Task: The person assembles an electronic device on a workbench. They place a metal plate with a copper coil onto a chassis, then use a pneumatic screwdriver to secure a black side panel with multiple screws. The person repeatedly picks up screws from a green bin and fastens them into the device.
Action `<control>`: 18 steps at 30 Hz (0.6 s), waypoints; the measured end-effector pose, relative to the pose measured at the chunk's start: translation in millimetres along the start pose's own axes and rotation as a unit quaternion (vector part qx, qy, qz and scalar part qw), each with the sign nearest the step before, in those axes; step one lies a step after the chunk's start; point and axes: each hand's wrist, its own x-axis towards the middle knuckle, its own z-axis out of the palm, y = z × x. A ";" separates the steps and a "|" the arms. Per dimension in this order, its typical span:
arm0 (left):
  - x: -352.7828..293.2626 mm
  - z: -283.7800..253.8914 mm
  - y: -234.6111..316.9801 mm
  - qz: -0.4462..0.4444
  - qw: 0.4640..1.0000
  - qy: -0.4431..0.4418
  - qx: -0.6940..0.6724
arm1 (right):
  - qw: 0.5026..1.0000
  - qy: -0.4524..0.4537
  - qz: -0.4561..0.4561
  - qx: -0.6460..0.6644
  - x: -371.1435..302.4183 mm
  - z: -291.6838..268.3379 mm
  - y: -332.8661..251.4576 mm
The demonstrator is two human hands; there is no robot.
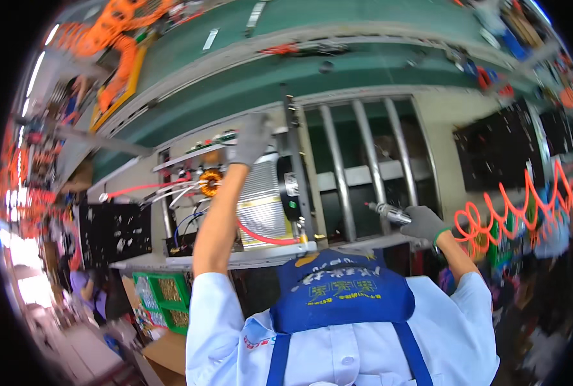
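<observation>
My left hand (251,138), in a grey glove, reaches over the far edge of an open electronic unit; its fingers are blurred. Below that hand lies the unit's ribbed silver heat sink (263,202), beside a copper-coloured wire coil (210,183) with red and white leads. A dark end panel (291,186) stands on the unit's right side. My right hand (423,224), also gloved in grey, is wrapped round a silver power screwdriver (391,213). The tool's tip points left, above the metal rollers and apart from the unit.
Metal rollers (369,151) run to the right of the unit. Black perforated panels lie at the left (114,235) and right (497,148). A red coiled hose (525,202) hangs at right. Beyond is a green conveyor belt (364,19). Green bins (170,289) of small parts stand lower left.
</observation>
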 end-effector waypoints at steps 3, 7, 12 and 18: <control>-27.2 0.3 -7.3 -0.020 0.995 0.090 0.031 | 0.993 -0.086 0.083 -0.020 -47.7 59.3 61.4; -66.7 1.8 -20.1 -0.448 0.825 0.182 -0.292 | 0.971 -0.125 0.202 0.020 -77.2 98.9 117.7; -61.2 39.8 -26.6 -0.512 0.655 0.034 -0.555 | 0.945 -0.163 0.284 0.008 -68.1 153.8 188.4; -83.9 16.4 -83.5 -0.055 0.997 -0.035 0.049 | 0.980 -0.056 0.025 -0.189 58.5 257.9 305.8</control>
